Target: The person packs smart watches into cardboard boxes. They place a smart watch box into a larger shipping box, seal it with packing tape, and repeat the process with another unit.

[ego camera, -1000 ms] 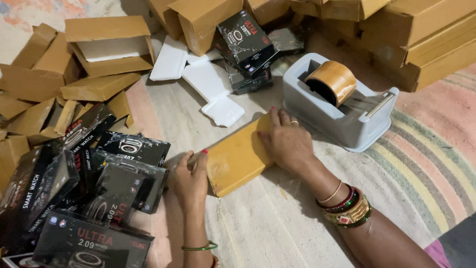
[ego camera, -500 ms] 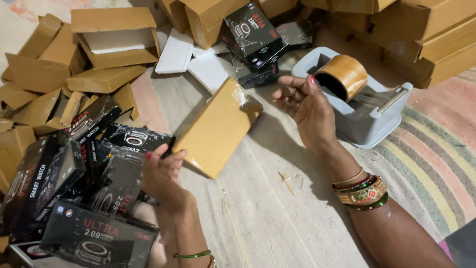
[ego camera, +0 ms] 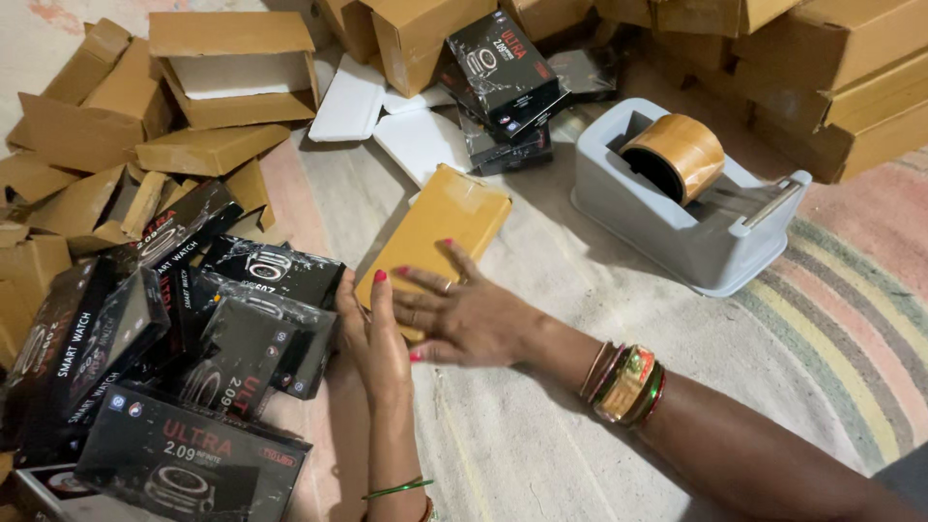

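What changed: the flat brown box (ego camera: 437, 240), lifted and tilted half a second ago, is now laid flat on the floor cloth (ego camera: 541, 445) again, so the taping looks done on that side.
Right hand (ego camera: 462, 314): moved off the tape dispenser (ego camera: 681, 208) side and laid on the near end of the box, fingers spread flat, nothing pinched.
Left hand (ego camera: 372, 338): brought up against the box's near-left edge, open, palm set upright like a stop.
Box location: between the black watch boxes (ego camera: 232, 329) and the dispenser, sealed shut, contents hidden.
Open carton (ego camera: 232, 68): lid up, white inside, looks empty.
Dispenser: one brown tape roll (ego camera: 674, 155) held in it.
Back stacks: closed cartons (ego camera: 831, 58), contents can't be told.
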